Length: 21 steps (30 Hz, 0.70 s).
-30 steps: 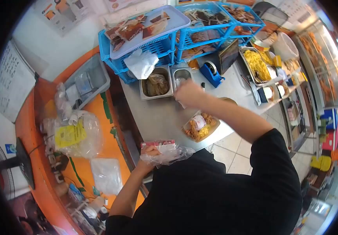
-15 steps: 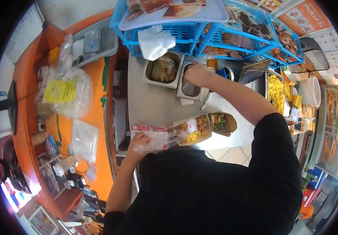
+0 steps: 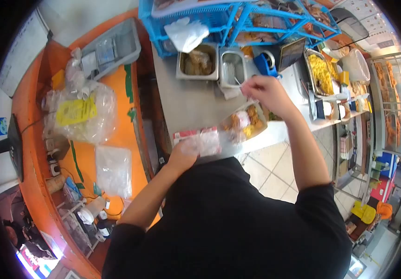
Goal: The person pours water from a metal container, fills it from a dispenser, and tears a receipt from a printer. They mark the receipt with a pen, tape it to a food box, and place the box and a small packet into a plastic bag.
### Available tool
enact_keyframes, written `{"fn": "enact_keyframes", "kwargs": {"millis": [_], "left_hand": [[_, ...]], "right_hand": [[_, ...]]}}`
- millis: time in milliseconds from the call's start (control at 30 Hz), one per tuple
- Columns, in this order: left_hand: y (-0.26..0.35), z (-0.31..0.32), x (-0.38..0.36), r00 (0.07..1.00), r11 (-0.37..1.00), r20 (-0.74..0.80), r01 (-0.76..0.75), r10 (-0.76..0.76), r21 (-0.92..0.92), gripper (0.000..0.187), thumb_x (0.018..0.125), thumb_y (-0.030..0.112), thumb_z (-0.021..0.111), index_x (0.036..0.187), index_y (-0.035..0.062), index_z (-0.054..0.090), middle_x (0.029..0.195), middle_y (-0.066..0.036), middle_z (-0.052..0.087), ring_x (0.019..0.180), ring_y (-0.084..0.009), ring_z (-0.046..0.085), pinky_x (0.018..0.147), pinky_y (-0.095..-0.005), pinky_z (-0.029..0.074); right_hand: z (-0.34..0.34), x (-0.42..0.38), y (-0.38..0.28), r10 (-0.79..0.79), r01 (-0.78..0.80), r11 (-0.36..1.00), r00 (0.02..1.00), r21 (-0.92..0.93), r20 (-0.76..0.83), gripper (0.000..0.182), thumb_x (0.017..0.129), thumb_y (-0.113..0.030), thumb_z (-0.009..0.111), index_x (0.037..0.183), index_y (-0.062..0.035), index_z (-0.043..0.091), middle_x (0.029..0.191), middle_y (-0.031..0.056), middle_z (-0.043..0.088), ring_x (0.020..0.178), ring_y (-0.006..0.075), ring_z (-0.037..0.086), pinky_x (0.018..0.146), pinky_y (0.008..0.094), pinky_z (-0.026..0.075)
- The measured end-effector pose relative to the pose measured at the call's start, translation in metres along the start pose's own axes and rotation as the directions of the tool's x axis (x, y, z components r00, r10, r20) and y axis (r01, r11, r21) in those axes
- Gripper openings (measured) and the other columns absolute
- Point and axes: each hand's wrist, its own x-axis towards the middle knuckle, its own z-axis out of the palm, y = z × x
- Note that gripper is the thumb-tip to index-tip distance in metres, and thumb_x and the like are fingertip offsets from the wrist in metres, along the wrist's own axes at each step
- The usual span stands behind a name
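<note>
My left hand (image 3: 184,156) is closed on a clear plastic bag (image 3: 205,143), which lies over a red-and-white packet (image 3: 196,134) at the counter's front edge. Right of it stands an open cardboard food box (image 3: 260,128) with fried pieces and yellow food, the bag's end touching it. My right hand (image 3: 261,88) is raised above the box with its fingers pinched together; something small and thin shows at the fingertips, too small to name. Just behind are a narrow steel container (image 3: 233,69) and a wider steel container (image 3: 198,72) holding a bag of brownish contents.
Blue crates (image 3: 237,28) stand along the counter's back, with a white plastic bag (image 3: 187,35) hanging there. A blue tape dispenser (image 3: 266,65) and a tray of yellow food (image 3: 320,74) are at the right. An orange counter (image 3: 86,158) with plastic bags lies left.
My right hand has come out of the narrow steel container and moved towards the food box. My left hand still grips the bag. The view has shifted.
</note>
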Motion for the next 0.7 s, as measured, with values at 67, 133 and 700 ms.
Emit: {"fn": "enact_keyframes", "kwargs": {"millis": [67, 133, 700], "left_hand": [[-0.007, -0.010, 0.001, 0.999, 0.995, 0.029, -0.039, 0.036, 0.094, 0.021, 0.089, 0.020, 0.068, 0.102, 0.0062, 0.076, 0.100, -0.021, 0.073, 0.094, -0.0392, 0.070, 0.081, -0.0458, 0.055], [0.003, -0.024, 0.012, 0.964, 0.974, 0.143, 0.226, -0.223, -0.004, 0.020, 0.086, 0.021, 0.071, 0.097, 0.0072, 0.078, 0.093, -0.022, 0.073, 0.088, -0.0382, 0.072, 0.079, -0.0437, 0.056], [-0.011, -0.048, 0.024, 0.813, 0.883, 0.511, 0.427, -0.281, -0.194, 0.026, 0.093, 0.009, 0.069, 0.115, -0.0042, 0.071, 0.106, -0.016, 0.076, 0.098, -0.0227, 0.076, 0.081, -0.0357, 0.062]], "right_hand": [[0.021, -0.073, -0.006, 0.180, -0.222, 0.959, 0.958, 0.176, 0.224, 0.010, 0.095, -0.005, 0.069, 0.095, 0.0022, 0.075, 0.080, 0.0028, 0.071, 0.071, 0.0085, 0.063, 0.067, 0.0244, 0.052], [0.065, -0.126, -0.003, 0.323, -0.406, 0.897, 0.873, 0.176, 0.365, 0.013, 0.095, -0.009, 0.070, 0.100, 0.0003, 0.077, 0.083, 0.0028, 0.073, 0.073, 0.0080, 0.064, 0.067, 0.0238, 0.053], [0.230, -0.083, 0.077, 0.398, -0.434, 0.894, 0.883, -0.109, -0.247, 0.043, 0.094, -0.041, 0.067, 0.093, 0.0018, 0.077, 0.085, 0.0213, 0.075, 0.077, 0.0353, 0.074, 0.073, 0.0449, 0.058]]}}
